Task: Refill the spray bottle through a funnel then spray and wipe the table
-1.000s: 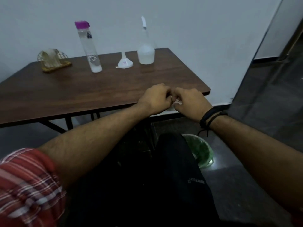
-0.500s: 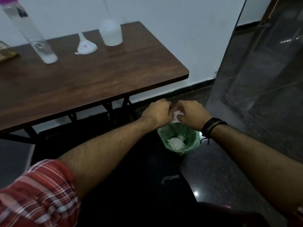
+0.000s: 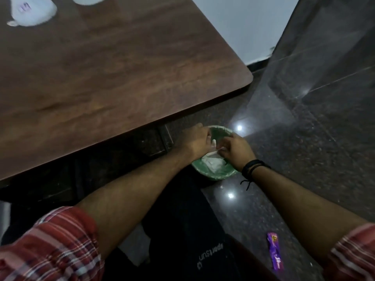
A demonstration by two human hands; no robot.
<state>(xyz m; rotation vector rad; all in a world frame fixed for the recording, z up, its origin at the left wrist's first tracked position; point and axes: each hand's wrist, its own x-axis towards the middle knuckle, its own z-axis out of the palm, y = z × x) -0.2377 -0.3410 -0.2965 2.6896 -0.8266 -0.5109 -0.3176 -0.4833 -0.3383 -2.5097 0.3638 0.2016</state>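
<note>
My left hand (image 3: 194,140) and my right hand (image 3: 235,151) are held together over a small bin with a green liner (image 3: 215,173) on the floor. Between their fingertips they pinch a scrap of white tissue (image 3: 214,148). More white tissue lies inside the bin. The brown wooden table (image 3: 121,67) fills the upper left. On it, at the top left, the white funnel (image 3: 32,12) lies on its side. Only the base of the spray bottle (image 3: 88,0) shows at the top edge.
The floor is dark polished stone with light reflections. A purple wrapper (image 3: 275,250) lies on it at the lower right. A dark glass panel (image 3: 324,57) stands at the right. Table legs (image 3: 165,136) stand just left of the bin.
Both hands have dropped from table-edge height to just over the bin, still holding the tissue. The view has tilted down, so the tall water bottle and basket are out of frame.
</note>
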